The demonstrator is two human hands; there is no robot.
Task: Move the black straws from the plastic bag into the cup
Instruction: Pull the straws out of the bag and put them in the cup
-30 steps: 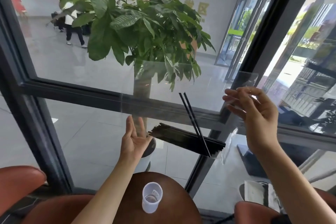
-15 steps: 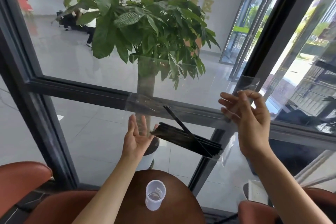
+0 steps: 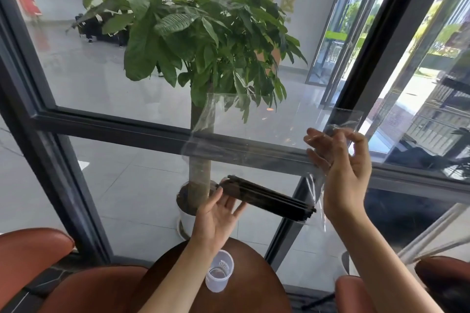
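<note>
- Held a clear plastic bag up before the window, pinched at its 2 o'clock corner by the right hand.
- Lay bundled low in the bag, all flat now (one had stood upright a second before): black straws.
- Cupped the bundle's 9 o'clock end through the film with open fingers: left hand.
- Stood empty at 6 o'clock on the round table, awaiting straws: cup.

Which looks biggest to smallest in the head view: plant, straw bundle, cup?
1. Plant, by far the largest, filling much of the upper frame.
2. Straw bundle, a long, thin, dark bundle.
3. Cup, the smallest.
The plant stands farther away behind the glass, so it is truly the largest.
</note>
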